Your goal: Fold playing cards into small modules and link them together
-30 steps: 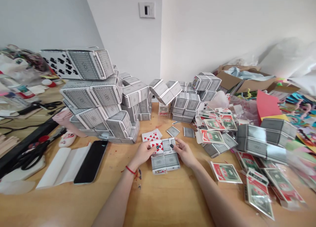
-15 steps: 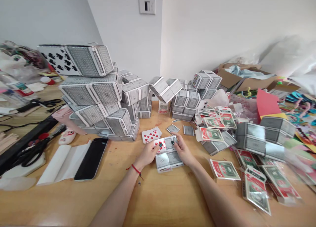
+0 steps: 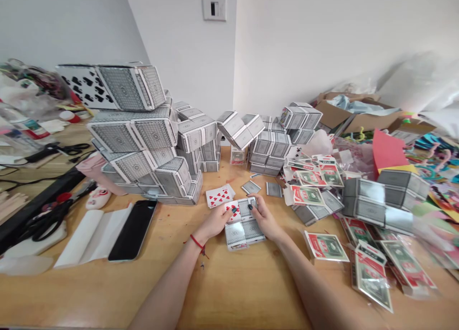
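In front of me lies a flat piece made of joined playing cards (image 3: 245, 232), mostly patterned grey backs with one red-heart face at its upper left. My left hand (image 3: 215, 221) grips the left side, thumb pressed on the heart card. On the opposite edge, my right hand (image 3: 266, 218) is closed with its thumb on a card back. The fingers underneath are mostly hidden. Just beyond is a small pile of loose cards (image 3: 217, 196), a heart card on top. Two single cards, one of them face down (image 3: 274, 189), lie past my right hand.
Stacked card blocks (image 3: 136, 165) rise at the left, and lower card stacks (image 3: 269, 148) stand at the back. Card boxes (image 3: 327, 246) crowd the right. A phone (image 3: 132, 230), white paper (image 3: 89, 239) and black scissors (image 3: 50, 220) lie at the left.
Both hands and the card piece have shifted very slightly; the grip looks the same. Nothing else has visibly moved.
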### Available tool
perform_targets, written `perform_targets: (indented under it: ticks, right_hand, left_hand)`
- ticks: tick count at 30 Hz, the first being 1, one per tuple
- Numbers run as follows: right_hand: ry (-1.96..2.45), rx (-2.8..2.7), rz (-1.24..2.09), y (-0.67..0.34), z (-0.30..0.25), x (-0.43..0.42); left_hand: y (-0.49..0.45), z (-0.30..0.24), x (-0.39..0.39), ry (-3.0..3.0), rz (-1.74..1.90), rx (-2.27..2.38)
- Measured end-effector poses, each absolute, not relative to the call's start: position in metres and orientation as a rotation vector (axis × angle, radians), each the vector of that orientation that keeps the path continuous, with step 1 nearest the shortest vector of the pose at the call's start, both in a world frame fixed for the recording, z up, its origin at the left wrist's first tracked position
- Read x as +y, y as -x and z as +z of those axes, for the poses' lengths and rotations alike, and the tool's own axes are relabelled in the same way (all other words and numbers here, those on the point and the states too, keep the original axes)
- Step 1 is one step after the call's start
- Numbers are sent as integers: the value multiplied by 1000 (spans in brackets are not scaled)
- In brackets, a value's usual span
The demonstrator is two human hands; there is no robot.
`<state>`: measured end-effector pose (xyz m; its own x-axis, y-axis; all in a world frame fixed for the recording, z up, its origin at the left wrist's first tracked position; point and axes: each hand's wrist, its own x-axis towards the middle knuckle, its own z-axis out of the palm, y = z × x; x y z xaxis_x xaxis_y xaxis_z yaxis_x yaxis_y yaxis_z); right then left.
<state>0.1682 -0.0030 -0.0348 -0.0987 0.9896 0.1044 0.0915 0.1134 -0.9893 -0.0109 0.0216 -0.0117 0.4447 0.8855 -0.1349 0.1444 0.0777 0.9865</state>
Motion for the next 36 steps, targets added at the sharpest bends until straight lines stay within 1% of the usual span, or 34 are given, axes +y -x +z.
perform_targets:
  ticks: [11,19,28,36]
  right_hand:
    - [1172,-1431,1144,-168,-32,-3]
    - [1074,-1300,1350,-172,-28,2]
    - [1146,-1440,1110,-169,-33,0]
    - [1172,-1530,1067,-165,-28,-1]
  left_hand:
    - [8,-14,27,-1393,659,913]
    - [20,-16,31,-1483,624,949]
    - [20,-19,33,-1509,586,954]
    - [18,-25,31,-1579,578,1004]
